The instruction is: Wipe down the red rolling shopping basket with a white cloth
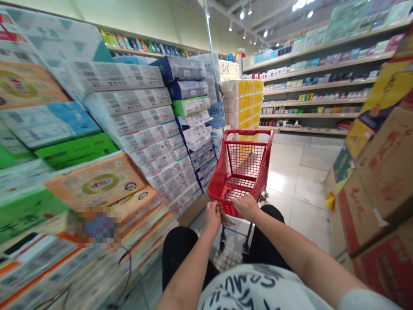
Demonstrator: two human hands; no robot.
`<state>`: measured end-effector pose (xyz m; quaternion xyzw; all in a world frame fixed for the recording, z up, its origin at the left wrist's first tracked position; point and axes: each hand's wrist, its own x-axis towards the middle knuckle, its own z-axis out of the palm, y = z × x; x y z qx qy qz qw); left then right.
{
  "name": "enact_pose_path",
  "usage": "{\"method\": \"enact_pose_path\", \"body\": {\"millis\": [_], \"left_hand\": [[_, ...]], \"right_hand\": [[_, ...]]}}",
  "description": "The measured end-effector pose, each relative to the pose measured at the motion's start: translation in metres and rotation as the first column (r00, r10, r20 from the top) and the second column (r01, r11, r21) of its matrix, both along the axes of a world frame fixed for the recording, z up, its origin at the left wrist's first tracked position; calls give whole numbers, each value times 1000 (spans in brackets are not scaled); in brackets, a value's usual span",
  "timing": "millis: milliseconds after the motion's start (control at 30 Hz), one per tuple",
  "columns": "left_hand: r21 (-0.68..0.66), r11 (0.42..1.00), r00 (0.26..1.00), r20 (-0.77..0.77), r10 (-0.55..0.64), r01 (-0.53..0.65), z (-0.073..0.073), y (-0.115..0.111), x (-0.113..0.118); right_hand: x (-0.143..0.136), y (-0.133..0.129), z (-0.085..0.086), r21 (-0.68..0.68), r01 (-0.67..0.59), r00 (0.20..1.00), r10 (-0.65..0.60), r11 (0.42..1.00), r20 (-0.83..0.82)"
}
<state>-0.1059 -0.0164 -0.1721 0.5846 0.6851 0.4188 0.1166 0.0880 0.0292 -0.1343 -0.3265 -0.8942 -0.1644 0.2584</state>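
A red plastic shopping cart (247, 183) stands right in front of me, and its mesh basket holds nothing I can make out. My left hand (213, 217) is curled closed at the left end of the cart's near rim. Across the middle of that same rim, my right hand (247, 207) lies with its fingers bent over the edge. A small brownish thing (226, 219) hangs just below the rim between my hands; its kind is unclear, and I cannot tell whether my left hand also holds it.
On the left rise tall stacks of packaged tissues (145, 112), with orange packs (109, 176) closest. Yellow-and-white packs (250, 103) stand beyond the cart. Cardboard boxes (371, 202) line the right side. Shelves of goods (316, 88) span the back, past a tiled floor (284, 172).
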Motion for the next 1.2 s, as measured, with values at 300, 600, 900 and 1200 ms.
{"method": "enact_pose_path", "body": {"millis": [300,600,900,1200], "left_hand": [[-47,998,999,-17,-43,42,2,0,4],[-118,980,987,2,162,-161,6,4,-7],[-123,984,991,-9,-133,131,-10,2,12],[-151,985,995,-25,-91,87,4,1,7]], "right_hand": [[-1,-1,1,-20,12,1000,-12,1000,9],[-1,1,-2,-1,-9,1000,9,1000,-13],[-2,3,-5,21,-9,999,10,1000,-50],[-3,0,0,-18,22,999,-22,1000,-27]]}}
